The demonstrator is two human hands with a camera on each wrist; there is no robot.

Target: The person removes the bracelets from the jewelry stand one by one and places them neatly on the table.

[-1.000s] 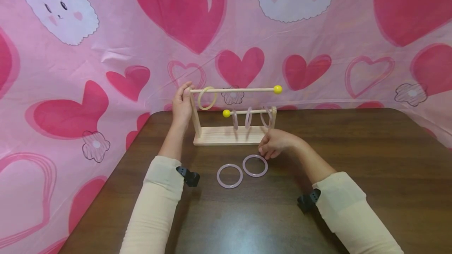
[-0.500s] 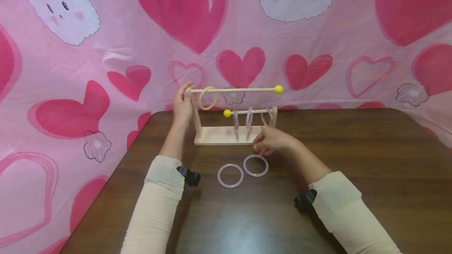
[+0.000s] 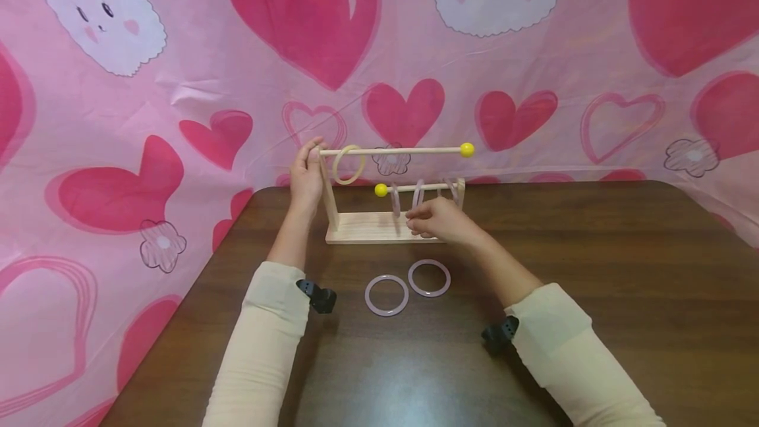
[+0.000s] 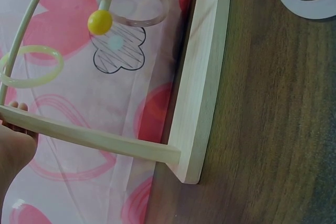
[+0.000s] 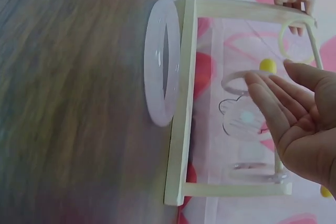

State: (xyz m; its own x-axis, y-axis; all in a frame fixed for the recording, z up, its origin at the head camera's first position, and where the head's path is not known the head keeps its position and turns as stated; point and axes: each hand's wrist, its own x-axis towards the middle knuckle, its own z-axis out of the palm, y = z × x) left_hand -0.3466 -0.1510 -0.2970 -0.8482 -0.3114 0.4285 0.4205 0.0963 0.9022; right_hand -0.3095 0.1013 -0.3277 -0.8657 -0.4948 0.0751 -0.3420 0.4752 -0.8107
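Observation:
A wooden stand (image 3: 362, 229) has an upper rod (image 3: 409, 151) and a shorter lower rod, each tipped with a yellow ball. My left hand (image 3: 306, 176) holds the top of the stand's left post. Close beside it, a pale yellow ring (image 3: 348, 182) hangs on the upper rod. Several translucent lilac rings hang on the lower rod, the nearest to its ball being one ring (image 3: 396, 201). My right hand (image 3: 443, 221) hovers in front of these rings, partly covering them. In the right wrist view its fingers (image 5: 270, 103) are extended, with nothing between them.
Two more lilac rings lie flat on the brown table (image 3: 622, 269) in front of the stand: a left ring (image 3: 387, 313) and a right ring (image 3: 429, 294). A pink heart-print cloth (image 3: 415, 51) hangs behind the table.
My right hand has moved up and to the left, from beside the right table ring to in front of the lower rod. My left hand stays on the post.

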